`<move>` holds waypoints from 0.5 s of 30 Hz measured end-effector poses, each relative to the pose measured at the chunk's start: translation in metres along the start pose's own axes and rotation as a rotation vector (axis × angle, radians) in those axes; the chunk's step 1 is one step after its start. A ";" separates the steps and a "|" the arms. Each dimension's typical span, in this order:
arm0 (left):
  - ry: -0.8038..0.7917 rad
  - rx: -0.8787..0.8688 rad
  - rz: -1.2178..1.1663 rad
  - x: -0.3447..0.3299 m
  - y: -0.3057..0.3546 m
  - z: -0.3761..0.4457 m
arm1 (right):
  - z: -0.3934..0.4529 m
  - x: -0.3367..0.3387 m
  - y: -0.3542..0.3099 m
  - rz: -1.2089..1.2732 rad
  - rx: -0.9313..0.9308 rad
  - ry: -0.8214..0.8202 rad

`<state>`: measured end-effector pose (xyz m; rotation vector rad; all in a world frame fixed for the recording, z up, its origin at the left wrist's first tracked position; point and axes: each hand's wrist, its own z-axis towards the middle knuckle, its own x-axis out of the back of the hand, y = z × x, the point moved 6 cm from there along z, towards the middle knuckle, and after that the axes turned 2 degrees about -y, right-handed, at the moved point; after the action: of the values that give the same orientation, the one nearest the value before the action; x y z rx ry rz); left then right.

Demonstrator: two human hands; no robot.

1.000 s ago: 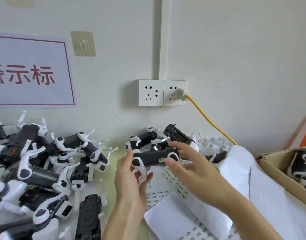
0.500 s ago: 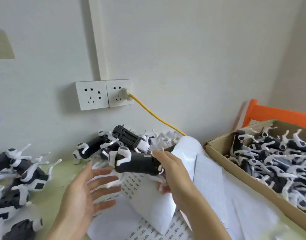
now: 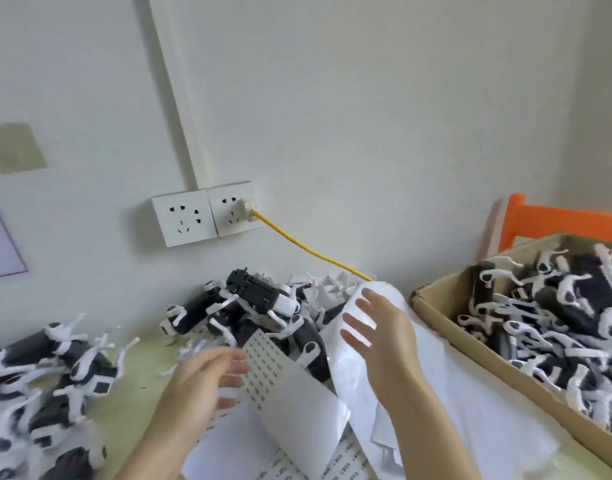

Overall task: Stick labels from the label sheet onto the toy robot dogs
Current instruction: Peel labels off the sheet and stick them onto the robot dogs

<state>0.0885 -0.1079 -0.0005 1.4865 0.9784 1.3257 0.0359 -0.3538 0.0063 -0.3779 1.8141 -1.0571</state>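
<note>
Both my hands are empty, fingers spread: left grip (image 3: 207,386) beside the label sheet (image 3: 273,372), right grip (image 3: 380,334) above curled backing paper (image 3: 384,410). Toy robot dogs (image 3: 252,306) lie just beyond; I should pick one cleanly.

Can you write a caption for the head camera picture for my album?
Two empty hands, left and right, hover over label sheets between piles of toy robot dogs.

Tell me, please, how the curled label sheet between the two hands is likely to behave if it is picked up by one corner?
The label sheet would probably flop and bend, since it already arches up off the table on its own. It looks thin and light, so it should lift easily. Its glossy backing may slide between the fingers, and the loose white sheets beside it could shift too.
</note>
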 end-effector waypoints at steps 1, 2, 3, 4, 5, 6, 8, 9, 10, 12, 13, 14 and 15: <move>0.002 -0.049 0.130 0.002 0.007 0.002 | -0.001 -0.011 0.007 -0.129 0.006 -0.043; -0.006 -0.092 0.266 0.006 0.013 0.006 | -0.003 -0.022 0.013 -0.236 0.034 -0.091; -0.021 -0.130 0.401 0.010 0.018 0.013 | -0.006 -0.030 0.016 -0.325 0.065 -0.131; -0.027 -0.164 0.522 0.016 0.024 0.021 | -0.009 -0.036 0.020 -0.402 0.089 -0.158; -0.018 -0.173 0.647 0.029 0.027 0.029 | -0.012 -0.044 0.027 -0.473 0.101 -0.192; -0.024 -0.165 0.782 0.041 0.030 0.039 | -0.015 -0.049 0.031 -0.543 0.121 -0.212; -0.053 -0.121 1.065 0.059 0.031 0.060 | -0.017 -0.050 0.032 -0.650 0.168 -0.228; -0.049 -0.076 1.198 0.074 0.031 0.067 | -0.018 -0.052 0.033 -0.673 0.179 -0.231; -0.032 -0.030 1.303 0.088 0.031 0.074 | -0.018 -0.052 0.032 -0.681 0.182 -0.231; -0.023 0.080 1.451 0.116 0.030 0.084 | -0.017 -0.052 0.033 -0.675 0.181 -0.235; -0.067 0.151 1.500 0.127 0.027 0.087 | -0.017 -0.053 0.033 -0.676 0.179 -0.232; -0.148 0.222 1.532 0.135 0.022 0.090 | -0.017 -0.053 0.034 -0.677 0.179 -0.229; -0.245 0.278 1.558 0.138 0.016 0.089 | -0.016 -0.053 0.034 -0.680 0.179 -0.227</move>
<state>0.1934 0.0089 0.0519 2.7040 -0.4231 1.9016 0.0547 -0.2920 0.0126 -1.0058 1.3930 -1.5487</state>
